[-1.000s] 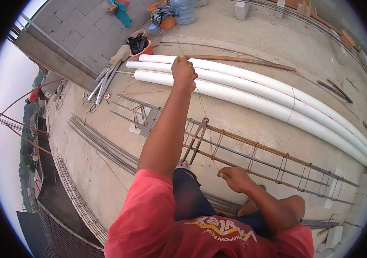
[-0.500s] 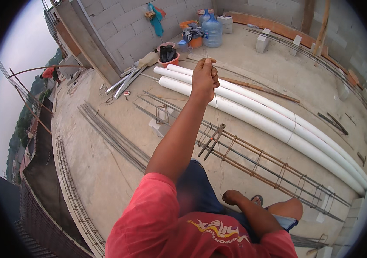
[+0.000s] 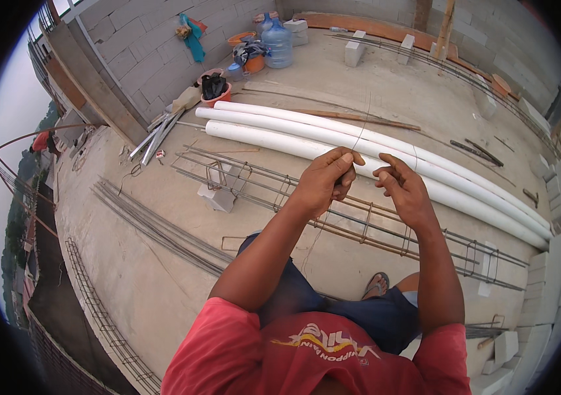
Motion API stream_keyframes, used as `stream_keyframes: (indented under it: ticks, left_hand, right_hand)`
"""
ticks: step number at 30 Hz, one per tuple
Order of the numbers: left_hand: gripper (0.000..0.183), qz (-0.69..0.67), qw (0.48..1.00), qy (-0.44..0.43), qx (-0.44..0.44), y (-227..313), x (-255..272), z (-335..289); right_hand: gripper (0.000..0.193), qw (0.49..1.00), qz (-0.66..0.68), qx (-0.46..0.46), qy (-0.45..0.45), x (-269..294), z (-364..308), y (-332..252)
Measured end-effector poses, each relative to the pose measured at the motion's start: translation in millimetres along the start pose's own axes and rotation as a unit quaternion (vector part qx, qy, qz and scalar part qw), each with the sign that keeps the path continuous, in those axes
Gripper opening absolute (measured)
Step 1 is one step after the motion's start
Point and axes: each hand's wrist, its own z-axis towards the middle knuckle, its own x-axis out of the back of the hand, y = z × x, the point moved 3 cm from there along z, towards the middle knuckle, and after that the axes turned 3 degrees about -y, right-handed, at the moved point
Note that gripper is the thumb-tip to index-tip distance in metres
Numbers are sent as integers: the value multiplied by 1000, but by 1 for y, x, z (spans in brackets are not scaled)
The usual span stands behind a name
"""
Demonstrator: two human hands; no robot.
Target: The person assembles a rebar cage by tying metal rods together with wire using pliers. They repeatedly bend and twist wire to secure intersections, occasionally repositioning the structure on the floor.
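Observation:
My left hand (image 3: 328, 176) is closed in a pinch on a thin wire (image 3: 364, 122), whose free length rises above the fingers in a slight curve. Close by on its right, my right hand (image 3: 404, 191) is raised with thumb and fingers apart, holding nothing that I can see. Both hands hover over a rebar cage (image 3: 395, 245) of long rods tied with square stirrups. A pale block (image 3: 218, 197) supports the cage's left part. The pincers seen on the cage earlier do not show now, and my hands cover part of it.
White pipes (image 3: 260, 137) lie beyond the cage. Loose rods (image 3: 155, 220) are on the floor at left, near another cage (image 3: 106, 322) along the slab edge. Buckets and a blue water jug (image 3: 279, 46) stand by the block wall. A person in red (image 3: 42, 141) bends at far left.
My left hand has come down and nearer with the wire. My right hand has risen from beside my knee to meet it, its fingers now apart. The view has shifted.

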Motion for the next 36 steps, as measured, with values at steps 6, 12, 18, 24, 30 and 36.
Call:
stream_keyframes:
  ticks: [6, 12, 18, 24, 30, 36]
  left_hand:
    - [34, 81, 990, -87, 79, -23, -41, -7]
    - [36, 50, 992, -97, 71, -37, -36, 4]
    - [37, 55, 994, -72, 53, -29, -45, 38]
    - [40, 81, 996, -24, 32, -13, -55, 73]
    - [36, 165, 983, -29, 80, -24, -41, 84]
    - [37, 183, 976, -72, 100, -49, -24, 87]
  right_hand:
    - [42, 994, -30, 76, 73, 24, 0, -78]
    - [35, 994, 40, 23, 102, 26, 5, -47]
    - [36, 996, 83, 13, 23, 19, 13, -34]
    - [38, 989, -77, 111, 59, 41, 25, -37]
    - [35, 964, -178, 183, 69, 44, 31, -17]
    - [26, 998, 44, 36, 39, 49, 33, 36]
